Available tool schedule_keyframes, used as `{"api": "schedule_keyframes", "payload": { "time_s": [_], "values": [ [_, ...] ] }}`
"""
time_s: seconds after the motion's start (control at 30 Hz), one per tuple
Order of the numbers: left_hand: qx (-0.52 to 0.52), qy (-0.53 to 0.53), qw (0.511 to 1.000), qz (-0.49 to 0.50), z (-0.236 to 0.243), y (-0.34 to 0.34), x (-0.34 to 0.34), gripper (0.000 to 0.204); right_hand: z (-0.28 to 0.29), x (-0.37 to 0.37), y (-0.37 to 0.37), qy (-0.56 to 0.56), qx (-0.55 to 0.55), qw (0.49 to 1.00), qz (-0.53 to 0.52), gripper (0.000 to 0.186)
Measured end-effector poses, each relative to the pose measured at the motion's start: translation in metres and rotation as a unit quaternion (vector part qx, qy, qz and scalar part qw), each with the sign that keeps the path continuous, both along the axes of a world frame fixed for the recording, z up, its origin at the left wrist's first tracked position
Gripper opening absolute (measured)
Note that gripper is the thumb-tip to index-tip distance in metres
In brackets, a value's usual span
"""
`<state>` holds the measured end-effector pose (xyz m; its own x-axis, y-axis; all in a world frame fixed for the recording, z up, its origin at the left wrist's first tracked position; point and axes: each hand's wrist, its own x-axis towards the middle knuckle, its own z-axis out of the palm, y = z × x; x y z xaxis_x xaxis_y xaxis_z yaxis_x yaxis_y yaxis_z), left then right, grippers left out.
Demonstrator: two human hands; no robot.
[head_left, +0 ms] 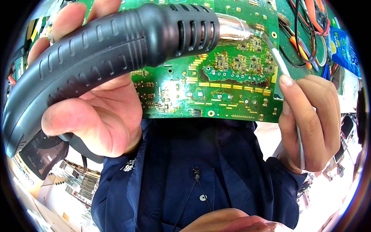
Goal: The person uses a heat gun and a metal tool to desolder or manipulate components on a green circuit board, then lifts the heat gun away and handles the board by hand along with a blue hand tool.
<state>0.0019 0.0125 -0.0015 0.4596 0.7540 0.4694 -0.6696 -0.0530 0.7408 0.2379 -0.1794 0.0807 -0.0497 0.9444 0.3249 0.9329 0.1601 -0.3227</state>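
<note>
My left hand (106, 116) is wrapped round the black ribbed handle of a hot air gun (104, 44), fingers above and thumb below. Its shiny metal nozzle (234, 29) points right, close over small components near the right edge of a green circuit board (181, 106). In my right hand (313, 116) is a slender grey metal tool (280, 63), pinched between thumb and fingers. The tool's dark, narrow tip reaches the board just right of the nozzle mouth; whether it touches a part is too small to tell. The gun's body hides the board's upper left.
A green mat (284, 7) lies under the board. Beyond its right edge are black cables (299, 27), an orange-handled tool (299, 52), a brush (285, 20) and a blue packet (344, 52). My dark blue jacket (185, 154) is close to the board's near edge.
</note>
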Motion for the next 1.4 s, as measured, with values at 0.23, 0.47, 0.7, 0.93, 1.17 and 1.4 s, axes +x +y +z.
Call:
{"api": "schedule_keyframes", "payload": {
  "time_s": [0.23, 0.47, 0.7, 0.93, 1.17, 1.4],
  "values": [
    [-0.003, 0.001, 1.000, 0.004, 0.000, -0.001, 0.002, 0.066, -0.001, 0.002, 0.000, -0.022, 0.006, 1.000, 0.004, 0.046],
    [-0.003, 0.000, 1.000, 0.000, -0.001, -0.001, 0.001, 0.066, 0.001, 0.006, 0.000, -0.016, -0.003, 1.000, 0.010, 0.046],
    [-0.015, -0.007, 1.000, -0.001, 0.000, -0.003, 0.004, 0.066, 0.004, 0.006, -0.001, -0.023, -0.013, 1.000, 0.000, 0.045],
    [-0.024, -0.013, 1.000, 0.000, 0.001, -0.005, 0.006, 0.065, 0.001, 0.008, -0.002, -0.028, 0.002, 1.000, 0.006, 0.046],
    [-0.035, -0.026, 0.999, -0.018, 0.000, -0.004, 0.008, 0.063, 0.024, 0.025, -0.007, 0.051, -0.053, 0.997, -0.001, 0.027],
    [-0.031, -0.018, 0.999, 0.000, 0.001, -0.006, 0.011, 0.064, 0.015, 0.027, -0.010, 0.137, -0.020, 0.987, -0.084, 0.024]
  ]
}}
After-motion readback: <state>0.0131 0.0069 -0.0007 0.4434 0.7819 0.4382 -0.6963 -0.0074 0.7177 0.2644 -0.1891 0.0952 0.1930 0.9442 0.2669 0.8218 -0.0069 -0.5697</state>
